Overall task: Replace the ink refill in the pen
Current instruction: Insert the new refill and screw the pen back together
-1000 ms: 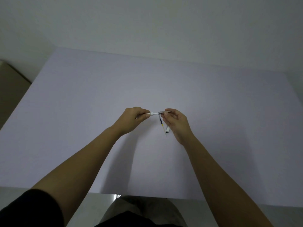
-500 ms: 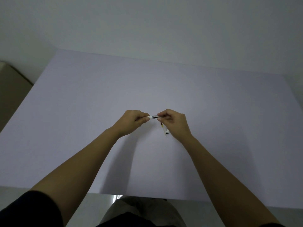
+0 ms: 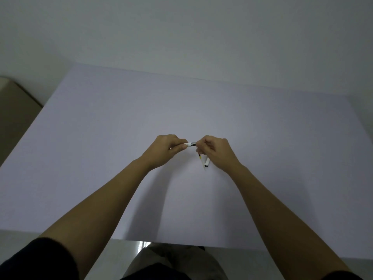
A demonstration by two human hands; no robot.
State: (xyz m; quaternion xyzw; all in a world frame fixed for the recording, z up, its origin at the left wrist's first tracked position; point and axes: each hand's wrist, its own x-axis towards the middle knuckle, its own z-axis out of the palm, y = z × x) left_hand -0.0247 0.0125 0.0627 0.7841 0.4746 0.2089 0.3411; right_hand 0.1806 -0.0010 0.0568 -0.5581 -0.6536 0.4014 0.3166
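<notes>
My left hand (image 3: 166, 149) grips a white pen barrel (image 3: 189, 144), most of it hidden in the fist. My right hand (image 3: 217, 151) pinches the dark tip section (image 3: 194, 144) at the barrel's right end, so both hands meet over the middle of the white table (image 3: 282, 138). Under my right hand a thin ink refill with a yellow band (image 3: 199, 157) and a white pen cap (image 3: 207, 163) stick out downward; I cannot tell whether they lie on the table or are tucked in that hand.
The white table ends at a near edge (image 3: 181, 242) just above my lap. A brown surface (image 3: 14, 110) stands off the table's left side. A plain wall rises behind the far edge.
My right hand has slid left along the pen toward my left hand, so less of the pen shows between them. The refill and cap stayed under the right hand.
</notes>
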